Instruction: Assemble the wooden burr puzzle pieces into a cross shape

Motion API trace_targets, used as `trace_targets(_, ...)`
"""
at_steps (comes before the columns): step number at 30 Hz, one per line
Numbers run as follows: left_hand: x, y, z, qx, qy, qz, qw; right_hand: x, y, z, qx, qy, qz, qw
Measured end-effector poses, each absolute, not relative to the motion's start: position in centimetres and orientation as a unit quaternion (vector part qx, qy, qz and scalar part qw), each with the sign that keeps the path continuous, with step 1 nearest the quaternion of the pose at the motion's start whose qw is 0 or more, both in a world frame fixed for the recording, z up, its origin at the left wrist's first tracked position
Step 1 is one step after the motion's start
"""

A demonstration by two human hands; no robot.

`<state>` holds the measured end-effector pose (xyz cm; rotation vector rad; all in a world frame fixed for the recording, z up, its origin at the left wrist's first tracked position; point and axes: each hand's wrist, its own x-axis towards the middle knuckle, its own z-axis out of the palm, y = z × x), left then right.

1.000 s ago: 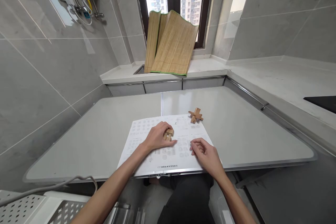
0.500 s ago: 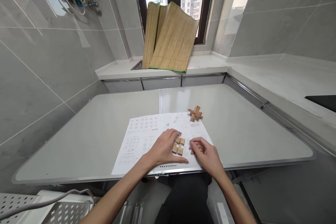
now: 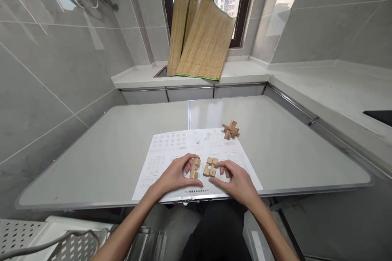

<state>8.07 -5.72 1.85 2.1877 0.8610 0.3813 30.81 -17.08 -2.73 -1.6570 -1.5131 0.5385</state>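
Note:
On the printed sheet (image 3: pixel 167 151), my left hand (image 3: pixel 173 175) curves around a notched wooden puzzle piece (image 3: pixel 194 168), its fingertips at the far end and its thumb at the near end. A small gap to the right lie wooden puzzle pieces (image 3: pixel 207 169) side by side, their notches forming a square hole. My right hand (image 3: pixel 237 177) pinches this pair from the right, index finger at the upper right and thumb at the near edge. Past the hands, an assembled wooden burr puzzle (image 3: pixel 231 129) rests on the sheet's far right corner.
The sheet lies on a light grey folding table (image 3: pixel 92 163) with a centre seam. Behind it are a metal rail (image 3: pixel 190 87) and a white ledge (image 3: pixel 245 69) with a folded bamboo mat (image 3: pixel 205 40). A perforated white rack (image 3: pixel 24 236) stands low at the left.
My left hand has moved left and now has a notched piece apart from the others. My right hand has moved left onto the remaining pieces. The view has shifted slightly.

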Motion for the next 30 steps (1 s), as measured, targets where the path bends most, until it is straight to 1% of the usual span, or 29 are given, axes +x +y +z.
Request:
trace_targets(3,7.9,-6.5,1.8,0.828,0.34,0.167,0.413,30.2,-16.9,-2.9,-0.676,-0.598,0.192,0.387)
trace_targets(6,7.6,-7.3,1.6,0.81,0.353,0.182,0.433,30.1,-16.9,-2.9,-0.675,-0.587,0.212,0.393)
trace_targets(11,7.2,-8.2,1.3,0.784,0.376,0.202,0.451,30.7,-17.4,-2.4,-0.651,-0.545,0.282,0.448)
trace_targets(15,7.0,-8.3,1.1,0.78,0.383,0.212,0.447,30.9,-17.8,-2.0,-0.649,-0.494,0.308,0.489)
trace_targets(19,7.1,-8.3,0.9,0.784,0.382,0.209,0.443,30.5,-17.6,-1.6,-0.619,-0.484,0.343,0.515)
trace_targets(25,6.9,-8.5,0.4,0.787,0.381,0.214,0.436,28.9,-16.7,-1.3,-0.561,-0.522,0.414,0.491)
trace_targets(30,6.9,-8.6,0.6,0.779,0.375,0.206,0.458,28.3,-16.6,-1.6,-0.567,-0.549,0.393,0.473)
